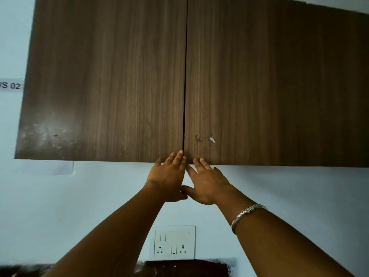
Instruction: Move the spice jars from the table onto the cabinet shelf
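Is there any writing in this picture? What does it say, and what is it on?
"S 02": on a white paper strip stuck to the wall left of the cabinet. The picture's edge cuts off a letter before the S.
Paper sheet below the cabinet's left corner: no writing can be made out.
Socket plate: no words or numbers to read.

Only one text can be read: "S 02", in dark letters on a white label (11, 85) stuck to the wall (12, 47). It sits well up and far to the left of the left hand (169, 174) and right hand (207, 182), just beside the cabinet (99, 76). The frame edge cuts off a letter before the S.
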`<action>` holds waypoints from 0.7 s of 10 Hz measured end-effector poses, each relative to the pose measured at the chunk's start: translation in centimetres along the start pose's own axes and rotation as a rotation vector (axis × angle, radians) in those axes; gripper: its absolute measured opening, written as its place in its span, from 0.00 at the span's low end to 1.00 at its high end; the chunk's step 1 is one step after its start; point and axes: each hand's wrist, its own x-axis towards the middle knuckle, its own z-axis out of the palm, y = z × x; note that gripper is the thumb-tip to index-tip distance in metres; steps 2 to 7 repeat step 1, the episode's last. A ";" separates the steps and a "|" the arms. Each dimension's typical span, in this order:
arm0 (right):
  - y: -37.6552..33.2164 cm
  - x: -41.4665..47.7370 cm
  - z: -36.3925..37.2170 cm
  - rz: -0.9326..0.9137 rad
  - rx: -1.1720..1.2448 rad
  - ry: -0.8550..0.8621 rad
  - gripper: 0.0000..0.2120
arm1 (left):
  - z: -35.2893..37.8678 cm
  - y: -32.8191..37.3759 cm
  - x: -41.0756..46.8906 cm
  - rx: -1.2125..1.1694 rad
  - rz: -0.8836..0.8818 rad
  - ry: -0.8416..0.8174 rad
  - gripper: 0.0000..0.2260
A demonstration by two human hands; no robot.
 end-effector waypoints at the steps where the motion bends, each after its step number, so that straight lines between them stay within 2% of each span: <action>1: 0.2 -3.7 -2.2 -0.055 -0.088 -0.021 0.36 | -2.2 -0.4 -3.8 0.046 -0.061 -0.023 0.45; 7: 0.2 -3.7 -2.2 -0.055 -0.088 -0.021 0.36 | -2.2 -0.4 -3.8 0.046 -0.061 -0.023 0.45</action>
